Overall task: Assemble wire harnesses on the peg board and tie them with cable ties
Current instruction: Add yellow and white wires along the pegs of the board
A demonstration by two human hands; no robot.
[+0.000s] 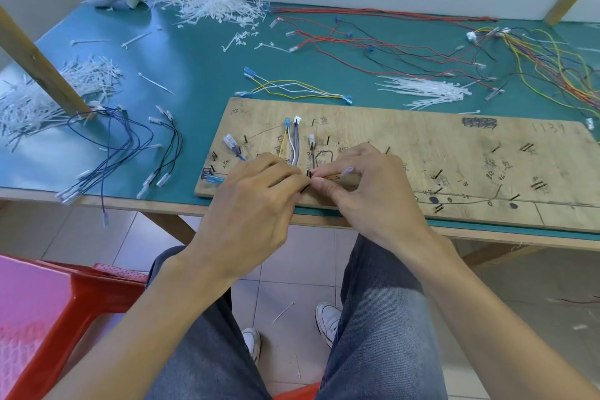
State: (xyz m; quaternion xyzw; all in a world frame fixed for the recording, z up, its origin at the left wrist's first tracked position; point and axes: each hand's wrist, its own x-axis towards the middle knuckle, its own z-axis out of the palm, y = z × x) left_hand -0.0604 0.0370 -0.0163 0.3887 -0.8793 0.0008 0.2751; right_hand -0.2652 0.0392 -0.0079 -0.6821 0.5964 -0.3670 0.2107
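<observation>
– Plywood peg board [422, 156] lies flat on the near edge of the matte green worktop [181, 75]. It's scuffed and scribbled with pen routes, with thin black pegs [527, 147] poking up. The wire bundle [293, 148] runs down between the pegs at its left end: yellow, white and purple strands, with little white and blue plastic connectors on top.

– what are the hands doing tho?

– They meet near the board's front edge. The left hand [256, 191] has its fingers curled, pinching the wire bundle. The right hand [367, 185] pinches it too, thumb against forefinger, and a clear sleeved terminal [349, 170] sticks out past its fingers. The hands cover the bundle's lower part, so can't tell the routing there.

– and around it?

– Fan of white nylon cable ties [428, 91] just behind the board, and loose red and black wires [373, 39] further back. Blue wires [123, 140] lie off left by a wooden post [39, 65], and there are heaps of tie scraps [214, 8].
</observation>
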